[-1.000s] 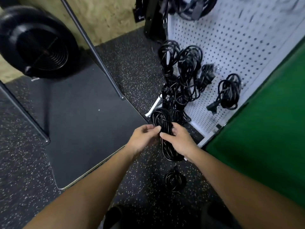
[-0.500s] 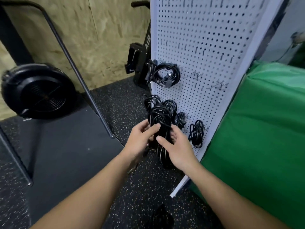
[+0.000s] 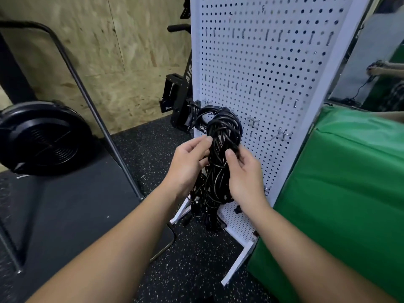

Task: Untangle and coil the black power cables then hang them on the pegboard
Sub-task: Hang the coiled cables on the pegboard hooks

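Speckled floor, white pegboard: before it your left hand and right hand pinch the coil, fingers curled around its strands.

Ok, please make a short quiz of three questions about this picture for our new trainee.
1. True or false: both hands grip the black cable bundle.
2. What stands right of the pegboard? A) green mat B) red box C) ladder
3. Fill in: the double hook right of the bundle is ____ (bare/loaded).

Key: 1 true: left hand and right hand hold it. 2 A, the green mat. 3 bare.
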Demonstrator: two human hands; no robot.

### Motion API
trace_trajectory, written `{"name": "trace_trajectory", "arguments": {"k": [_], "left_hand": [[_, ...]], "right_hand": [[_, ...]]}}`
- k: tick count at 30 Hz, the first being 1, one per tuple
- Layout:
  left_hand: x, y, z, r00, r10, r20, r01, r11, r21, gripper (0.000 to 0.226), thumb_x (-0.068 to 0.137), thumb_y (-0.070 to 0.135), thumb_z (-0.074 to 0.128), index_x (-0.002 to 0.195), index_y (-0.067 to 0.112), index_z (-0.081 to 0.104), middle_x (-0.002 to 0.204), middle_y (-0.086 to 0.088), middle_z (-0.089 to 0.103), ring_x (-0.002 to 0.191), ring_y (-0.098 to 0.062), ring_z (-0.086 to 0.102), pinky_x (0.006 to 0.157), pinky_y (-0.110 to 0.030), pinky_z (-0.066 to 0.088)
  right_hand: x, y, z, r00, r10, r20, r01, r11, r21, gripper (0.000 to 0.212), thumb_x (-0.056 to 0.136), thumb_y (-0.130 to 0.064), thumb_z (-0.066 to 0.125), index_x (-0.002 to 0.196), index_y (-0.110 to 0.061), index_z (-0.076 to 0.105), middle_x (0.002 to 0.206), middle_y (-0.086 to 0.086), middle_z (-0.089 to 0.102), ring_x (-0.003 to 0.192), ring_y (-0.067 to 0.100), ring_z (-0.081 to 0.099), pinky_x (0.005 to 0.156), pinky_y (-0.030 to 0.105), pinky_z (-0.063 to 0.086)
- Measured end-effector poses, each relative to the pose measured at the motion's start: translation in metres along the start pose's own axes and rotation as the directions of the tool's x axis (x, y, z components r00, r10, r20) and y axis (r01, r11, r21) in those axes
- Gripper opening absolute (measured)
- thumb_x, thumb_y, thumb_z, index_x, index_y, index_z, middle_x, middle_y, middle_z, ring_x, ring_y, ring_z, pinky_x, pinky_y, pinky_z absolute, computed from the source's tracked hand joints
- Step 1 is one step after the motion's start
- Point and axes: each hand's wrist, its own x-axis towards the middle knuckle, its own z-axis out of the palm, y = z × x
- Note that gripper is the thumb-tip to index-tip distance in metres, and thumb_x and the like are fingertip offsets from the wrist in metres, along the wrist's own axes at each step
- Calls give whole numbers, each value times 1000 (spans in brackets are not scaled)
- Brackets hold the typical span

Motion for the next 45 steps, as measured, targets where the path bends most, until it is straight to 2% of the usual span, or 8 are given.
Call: {"name": "trace_trajectory", "arguments": {"k": [5,12,18,21,25,32,38,45], "left_hand": [[27,-5,10,999,-4,-45,7,998,58,33,108,39,71,130,16,79,132,-8,78,132,-31,70,121,-56,48],[56,-22,35,994,14,-109,7,982,190,23,106,35,72,115,19,86,97,5,83,86,-2,71,90,-34,53],[68,-30,42,987,23,-161,14,974,228,26,103,42,75,117,23,86,116,13,68,117,-9,67,110,-50,56],[68,-32,39,987,23,-159,21,963,270,32,102,51,74,111,23,87,89,-2,82,73,-7,66,91,-40,58],[63,-36,32,993,29,-117,3,963,268,37,106,43,72,106,8,81,65,17,57,63,-6,51,70,-29,49],[26,-47,8,980,24,-197,43,943,330,21,108,35,68,102,23,84,102,2,84,102,-16,81,94,-40,64],[-37,-124,-43,946,-150,-287,251,900,355,17,109,15,67,104,13,82,96,-5,83,87,-22,79,77,-35,62],[-110,-241,-93,835,-408,-369,538,749,387,18,109,19,68,98,17,82,88,-4,83,76,-23,68,75,-40,54]], "right_hand": [[23,4,8,996,10,-90,-7,1000,28,20,116,-35,56,112,-27,74,100,-2,79,93,23,74,90,52,61],[43,31,3,971,118,-210,-101,991,91,20,115,-35,56,116,-34,76,104,-8,82,97,15,78,96,46,63],[57,38,-5,975,77,-210,-86,996,-33,20,115,-35,57,121,-25,74,92,-14,75,77,-4,67,78,28,50],[57,43,-9,983,53,-176,-71,993,-98,28,113,-39,57,135,-27,70,115,-16,77,99,-4,71,94,33,57],[49,47,-16,988,51,-148,-67,992,-107,45,108,-49,57,149,-32,63,135,-16,74,124,2,70,114,42,55],[4,50,-29,970,48,-236,-83,987,-137,17,108,-33,68,123,-25,68,115,-8,70,103,2,67,100,33,58],[-65,91,-13,987,159,-26,-161,971,-177,13,109,-27,67,99,-30,73,85,-6,73,80,20,70,75,41,61],[-133,207,-5,908,349,233,-226,874,-430,12,107,-15,69,108,-24,78,95,-13,75,90,6,71,88,39,65]]}}
